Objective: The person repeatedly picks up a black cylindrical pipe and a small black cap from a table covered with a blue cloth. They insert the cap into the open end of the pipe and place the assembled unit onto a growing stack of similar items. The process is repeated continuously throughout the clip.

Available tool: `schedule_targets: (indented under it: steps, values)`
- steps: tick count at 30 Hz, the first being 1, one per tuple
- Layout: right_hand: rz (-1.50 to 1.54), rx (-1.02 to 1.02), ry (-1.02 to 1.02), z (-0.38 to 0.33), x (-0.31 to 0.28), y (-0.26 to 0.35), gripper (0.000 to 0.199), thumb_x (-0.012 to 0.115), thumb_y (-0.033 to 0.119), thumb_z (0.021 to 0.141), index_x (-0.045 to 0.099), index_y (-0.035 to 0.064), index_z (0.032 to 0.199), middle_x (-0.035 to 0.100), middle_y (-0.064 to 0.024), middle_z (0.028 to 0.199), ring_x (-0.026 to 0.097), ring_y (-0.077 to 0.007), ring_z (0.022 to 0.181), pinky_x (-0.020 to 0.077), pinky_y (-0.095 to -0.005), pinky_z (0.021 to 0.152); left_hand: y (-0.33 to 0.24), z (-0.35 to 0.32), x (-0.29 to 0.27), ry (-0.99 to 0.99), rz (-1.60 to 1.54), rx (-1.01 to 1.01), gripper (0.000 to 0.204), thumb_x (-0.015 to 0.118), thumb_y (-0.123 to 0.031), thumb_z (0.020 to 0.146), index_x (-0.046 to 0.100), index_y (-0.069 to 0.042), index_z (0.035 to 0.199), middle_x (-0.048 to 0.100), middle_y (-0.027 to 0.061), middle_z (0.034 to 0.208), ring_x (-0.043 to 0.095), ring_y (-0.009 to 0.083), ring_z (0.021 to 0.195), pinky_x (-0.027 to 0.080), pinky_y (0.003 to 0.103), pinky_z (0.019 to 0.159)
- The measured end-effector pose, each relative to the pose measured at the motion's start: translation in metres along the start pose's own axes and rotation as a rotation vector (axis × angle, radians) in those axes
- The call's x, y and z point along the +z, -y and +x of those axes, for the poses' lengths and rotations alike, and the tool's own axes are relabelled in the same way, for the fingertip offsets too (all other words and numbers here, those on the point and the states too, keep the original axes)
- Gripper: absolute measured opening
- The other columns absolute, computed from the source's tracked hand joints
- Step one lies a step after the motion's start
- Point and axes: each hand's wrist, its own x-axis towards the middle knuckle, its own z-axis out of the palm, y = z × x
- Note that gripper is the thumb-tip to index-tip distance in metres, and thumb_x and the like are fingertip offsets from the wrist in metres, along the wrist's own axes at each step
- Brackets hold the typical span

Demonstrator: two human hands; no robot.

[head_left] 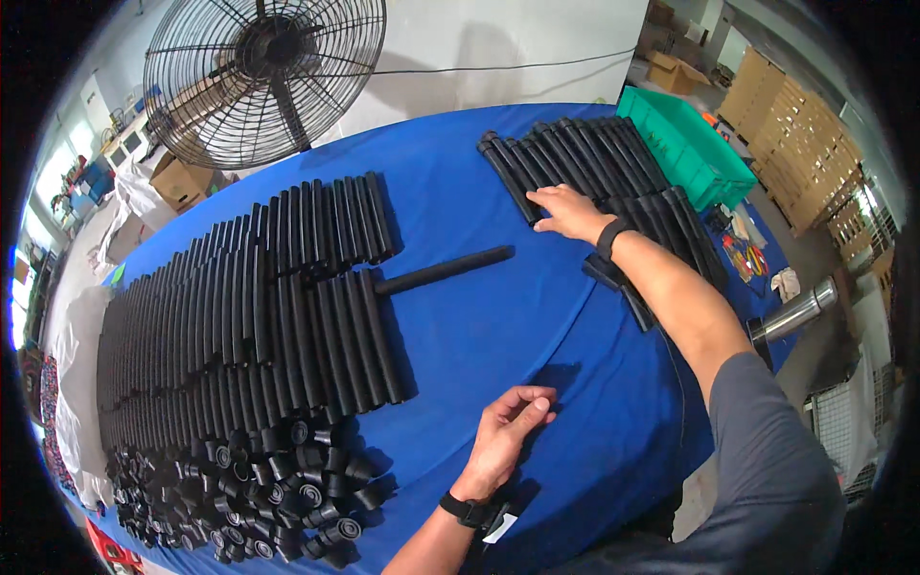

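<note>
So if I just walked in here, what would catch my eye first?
Probably the blue table, with rows of black tubes massed on its left and a heap of small black caps in front of them. The right hand rests on a second batch of tubes beside a green crate, and a big fan stands behind.

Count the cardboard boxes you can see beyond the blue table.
3, maybe more hidden: one cardboard box at the left under the standing fan, and two boxes on the floor at the top right.
</note>
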Motion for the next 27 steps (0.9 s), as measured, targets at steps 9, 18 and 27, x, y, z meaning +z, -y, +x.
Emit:
schedule_targets:
  steps: [9, 18, 27]
  values:
    - [-0.149, 0.325, 0.176, 0.007, -0.019, -0.066, 0.039, 0.068, 0.008, 0.083, 0.067, 0.0, 0.121, 0.069, -0.0243, 0.116, 0.064, -0.0397, 0.114, 0.0501, -0.0459, 0.1, 0.0, 0.004, 0.003, 0.016, -0.007, -0.008, 0.028, 0.062, -0.021, 0.103, 0.064, 0.001, 0.119, 0.066, 0.014, 0.123, 0.063, 0.0211, 0.112, 0.053, 0.036, 0.098]
    - [0.123, 0.262, 0.022, -0.009, -0.007, -0.054, 0.057, 0.076, 0.0, 0.075, 0.061, -0.0007, 0.13, 0.068, -0.0242, 0.12, 0.068, -0.035, 0.11, 0.0545, -0.043, 0.093, 0.001, 0.003, 0.002, 0.017, -0.045, 0.014, 0.03, 0.069, -0.023, 0.099, 0.067, 0.0, 0.118, 0.068, 0.0087, 0.118, 0.063, 0.0137, 0.104, 0.052, 0.029, 0.094]
    - [0.26, 0.194, -0.082, -0.015, 0.005, -0.051, 0.051, 0.072, 0.004, 0.08, 0.063, -0.0002, 0.13, 0.066, -0.0235, 0.124, 0.065, -0.0345, 0.114, 0.0524, -0.044, 0.098, 0.001, 0.003, 0.003, 0.009, -0.046, 0.018, 0.029, 0.069, -0.022, 0.099, 0.067, 0.0, 0.117, 0.068, 0.0083, 0.117, 0.063, 0.0138, 0.101, 0.052, 0.029, 0.093]
